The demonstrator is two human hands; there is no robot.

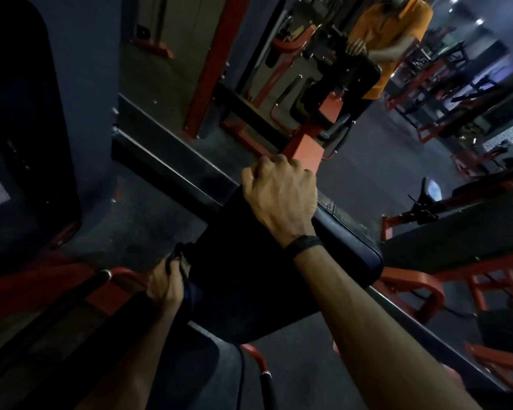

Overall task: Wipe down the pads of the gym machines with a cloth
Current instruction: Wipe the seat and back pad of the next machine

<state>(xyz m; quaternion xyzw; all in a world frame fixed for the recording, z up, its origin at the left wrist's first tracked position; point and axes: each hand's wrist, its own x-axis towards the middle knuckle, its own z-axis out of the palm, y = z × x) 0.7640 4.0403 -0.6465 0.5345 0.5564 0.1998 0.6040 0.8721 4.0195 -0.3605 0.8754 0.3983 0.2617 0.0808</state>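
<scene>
A black padded machine pad [249, 279] fills the middle of the head view. My right hand [279, 199] grips its far top edge, fingers curled over the rim; a dark band sits on that wrist. My left hand [165, 287] is at the pad's near left side and holds a dark bluish cloth [187, 279] bunched against that edge. Most of the cloth is hidden in shadow.
A wall mirror [293, 69] ahead reflects a person in an orange top and the machine. Red steel frames [409, 288] stand on the right, and a red handle bar [113, 276] lies by my left hand. A second dark pad [202, 350] sits below. The floor is dark rubber.
</scene>
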